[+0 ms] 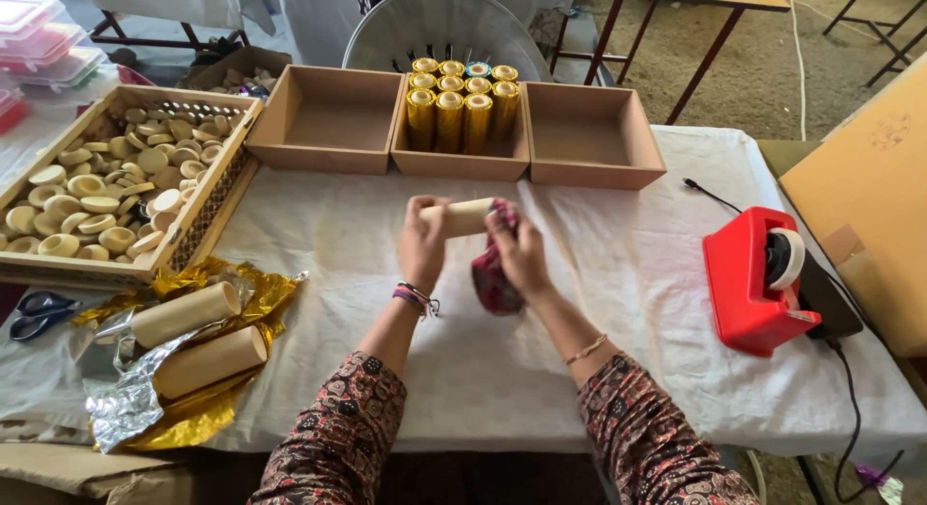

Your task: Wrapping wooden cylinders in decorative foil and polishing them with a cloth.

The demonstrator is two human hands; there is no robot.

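Landmark: the bare wooden cylinder, being held above the middle of the white cloth-covered table. Far to its left, a basket-weave tray is sitting heaped with shallow wooden caps, seemingly kept within arm's reach; black scissors are lying below that tray at the table edge. Down-left of the cylinder, two more plain cylinders are resting on crumpled gold and silver foil sheets, apparently waiting as stock. The left hand is closing around the cylinder's left end, keeping it level; the right hand is gripping a red patterned cloth and pressing it against the cylinder's right end, likely wiping. Beyond the cylinder, three open cardboard boxes are standing in a row, the middle one holding upright gold-wrapped rolls, the outer two showing nothing inside. Right of the cylinder, a red tape dispenser is sitting with a cable trailing, a large cardboard sheet leaning past it. The room beyond is showing a sandy floor and metal table legs
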